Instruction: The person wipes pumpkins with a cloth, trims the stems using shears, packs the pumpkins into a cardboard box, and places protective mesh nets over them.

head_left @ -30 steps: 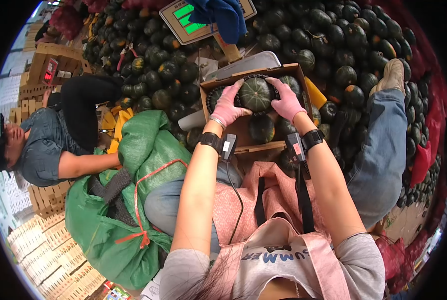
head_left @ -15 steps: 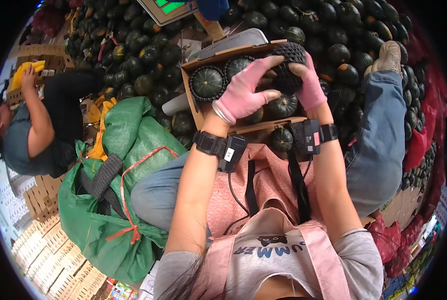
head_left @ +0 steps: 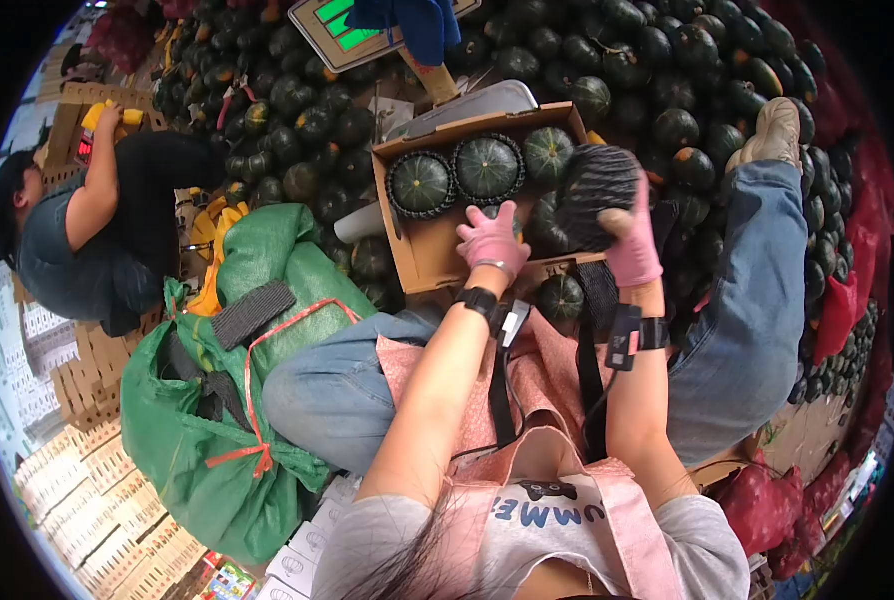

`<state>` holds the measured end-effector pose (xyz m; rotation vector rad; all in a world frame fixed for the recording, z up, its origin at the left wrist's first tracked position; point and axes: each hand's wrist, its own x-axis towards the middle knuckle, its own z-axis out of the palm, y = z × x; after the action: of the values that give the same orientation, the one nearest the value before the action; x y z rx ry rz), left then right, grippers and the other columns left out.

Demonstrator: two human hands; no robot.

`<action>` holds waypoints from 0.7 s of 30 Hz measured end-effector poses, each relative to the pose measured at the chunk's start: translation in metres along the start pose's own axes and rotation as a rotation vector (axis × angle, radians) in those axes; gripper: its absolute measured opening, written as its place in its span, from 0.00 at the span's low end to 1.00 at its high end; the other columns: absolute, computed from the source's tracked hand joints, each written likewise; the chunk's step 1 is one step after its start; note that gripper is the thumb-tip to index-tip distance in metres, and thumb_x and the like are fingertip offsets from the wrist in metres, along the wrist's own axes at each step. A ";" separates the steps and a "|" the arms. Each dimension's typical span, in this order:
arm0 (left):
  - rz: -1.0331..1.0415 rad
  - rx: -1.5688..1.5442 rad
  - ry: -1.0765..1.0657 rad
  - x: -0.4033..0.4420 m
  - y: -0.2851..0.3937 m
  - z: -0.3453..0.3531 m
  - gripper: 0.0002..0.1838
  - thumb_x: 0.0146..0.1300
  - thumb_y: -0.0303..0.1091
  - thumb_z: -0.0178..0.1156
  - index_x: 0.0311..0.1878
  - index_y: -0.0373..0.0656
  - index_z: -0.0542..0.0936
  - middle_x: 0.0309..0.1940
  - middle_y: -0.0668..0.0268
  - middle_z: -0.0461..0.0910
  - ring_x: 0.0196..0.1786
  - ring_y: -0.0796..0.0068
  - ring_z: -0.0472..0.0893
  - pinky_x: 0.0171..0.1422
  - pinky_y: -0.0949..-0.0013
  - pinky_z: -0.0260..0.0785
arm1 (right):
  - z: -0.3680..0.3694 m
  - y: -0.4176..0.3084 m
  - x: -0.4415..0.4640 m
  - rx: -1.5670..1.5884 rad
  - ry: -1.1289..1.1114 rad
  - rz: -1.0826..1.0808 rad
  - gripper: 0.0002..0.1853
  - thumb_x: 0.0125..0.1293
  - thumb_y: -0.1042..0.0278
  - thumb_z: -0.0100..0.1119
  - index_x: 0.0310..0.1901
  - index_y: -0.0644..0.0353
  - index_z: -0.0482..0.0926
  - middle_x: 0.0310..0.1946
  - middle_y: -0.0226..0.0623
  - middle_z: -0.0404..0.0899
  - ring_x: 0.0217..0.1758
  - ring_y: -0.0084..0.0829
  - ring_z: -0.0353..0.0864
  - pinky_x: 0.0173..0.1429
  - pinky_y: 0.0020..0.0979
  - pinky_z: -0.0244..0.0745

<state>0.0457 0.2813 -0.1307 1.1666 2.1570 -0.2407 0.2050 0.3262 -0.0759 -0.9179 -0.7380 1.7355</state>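
My right hand (head_left: 632, 240), in a pink glove, grips a black foam net sleeve (head_left: 597, 198) at the right end of an open cardboard box (head_left: 429, 258). I cannot tell whether anything is inside the sleeve. My left hand (head_left: 493, 243), also gloved, has its fingers curled over a dark green squash that they mostly hide, near the box's front wall. Behind it in the box are two squashes in black nets, one at the left (head_left: 420, 184) and one in the middle (head_left: 489, 168). A bare squash (head_left: 549, 155) sits in the back right, another (head_left: 547, 222) in front of it.
A heap of squashes (head_left: 667, 80) surrounds the box, with a digital scale (head_left: 342, 35) behind. One loose squash (head_left: 561, 297) lies before the box. Left stands a green sack (head_left: 197, 440) with black nets; beyond, another person (head_left: 87, 230) holds something yellow.
My left hand has let go of the black net and moved left and down onto a squash. My right hand has shifted down with the net, uncovering the back right squash.
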 end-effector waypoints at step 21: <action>0.017 0.114 0.297 0.018 -0.101 0.016 0.39 0.44 0.36 0.69 0.61 0.71 0.65 0.62 0.48 0.57 0.63 0.44 0.61 0.66 0.50 0.57 | 0.074 0.058 0.042 -1.468 -0.859 0.396 0.50 0.34 0.57 0.72 0.64 0.54 0.61 0.53 0.51 0.70 0.57 0.46 0.72 0.62 0.37 0.69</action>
<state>-0.0338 0.2273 -0.1686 1.3560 2.4151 -0.1953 0.1051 0.3434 -0.0944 -1.2228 -2.7437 1.7374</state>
